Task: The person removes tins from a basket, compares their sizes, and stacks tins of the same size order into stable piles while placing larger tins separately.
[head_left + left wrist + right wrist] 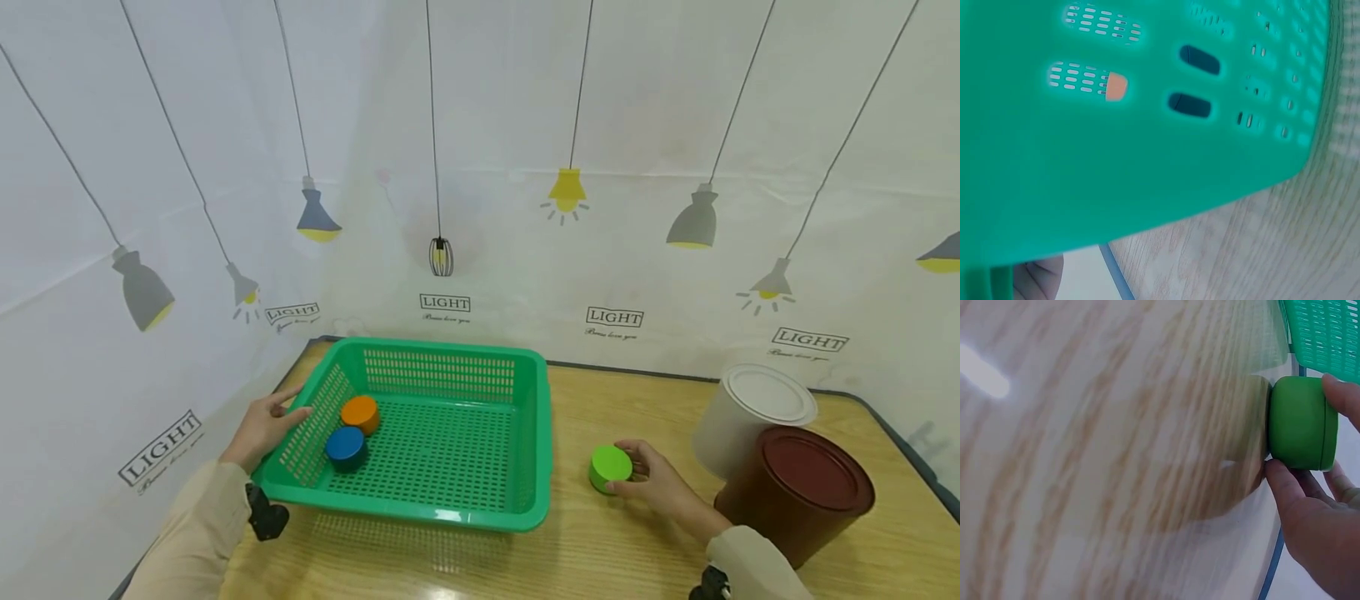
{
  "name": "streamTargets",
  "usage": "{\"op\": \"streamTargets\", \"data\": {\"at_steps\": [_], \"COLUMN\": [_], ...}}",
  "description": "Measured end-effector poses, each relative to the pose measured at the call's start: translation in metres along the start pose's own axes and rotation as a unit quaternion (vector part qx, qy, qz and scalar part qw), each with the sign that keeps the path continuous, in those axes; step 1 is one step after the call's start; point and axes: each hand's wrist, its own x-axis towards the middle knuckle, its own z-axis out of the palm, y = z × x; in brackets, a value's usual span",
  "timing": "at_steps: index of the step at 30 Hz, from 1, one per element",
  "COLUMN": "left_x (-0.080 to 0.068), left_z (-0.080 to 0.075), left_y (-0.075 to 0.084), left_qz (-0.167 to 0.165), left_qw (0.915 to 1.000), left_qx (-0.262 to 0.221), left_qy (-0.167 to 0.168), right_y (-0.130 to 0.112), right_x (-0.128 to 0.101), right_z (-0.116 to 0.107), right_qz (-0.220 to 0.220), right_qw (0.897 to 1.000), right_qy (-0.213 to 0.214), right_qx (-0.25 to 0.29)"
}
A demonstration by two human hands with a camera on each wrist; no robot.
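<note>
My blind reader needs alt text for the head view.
Right hand holds a lime cylinder on a wooden table; left hand grips a green basket containing an orange cylinder and a blue cylinder. A white can and a brown can stand at right.

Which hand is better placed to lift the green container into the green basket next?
Probably the right hand: its thumb and fingers are around the green container, to the right of the green basket. The left hand is at the basket's left rim, farther from the container.

Left hand (262, 427) gripping; right hand (662, 483) pinching; 2 forearms (193, 521) extended forward, well apart.
</note>
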Motion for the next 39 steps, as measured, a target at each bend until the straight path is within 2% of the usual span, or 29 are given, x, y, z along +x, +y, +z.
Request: {"op": "streamTargets", "data": {"at_steps": [16,20,24,27,35,39], "left_x": [0.002,0.002,0.002,0.001,0.000,0.000], "left_z": [0.001,0.002,0.001,0.001,0.002,0.002], "left_y": [-0.002,-0.002,-0.002,-0.001,-0.002,-0.002], "left_qz": [0.000,-0.005,-0.003,0.001,0.000,0.008], "left_qw": [1.0000,0.9999,0.9999,0.9999,0.9999,0.9999], "left_qx": [-0.005,-0.015,-0.014,-0.009,-0.005,0.002], "left_qy": [0.004,0.005,0.009,0.010,0.009,0.007], "right_y": [-0.004,-0.012,-0.028,-0.044,-0.097,-0.121], "right_x": [0.001,0.002,0.006,0.012,0.029,0.038], "right_z": [-0.006,-0.013,-0.019,-0.023,-0.021,-0.012], "right_qz": [0.007,-0.007,-0.053,-0.085,-0.143,-0.150], "right_qw": [1.000,0.999,0.997,0.994,0.989,0.988], "right_qy": [-0.024,-0.032,-0.017,0.000,0.001,-0.019], "right_qx": [0.001,-0.006,-0.054,-0.070,-0.026,0.009]}}
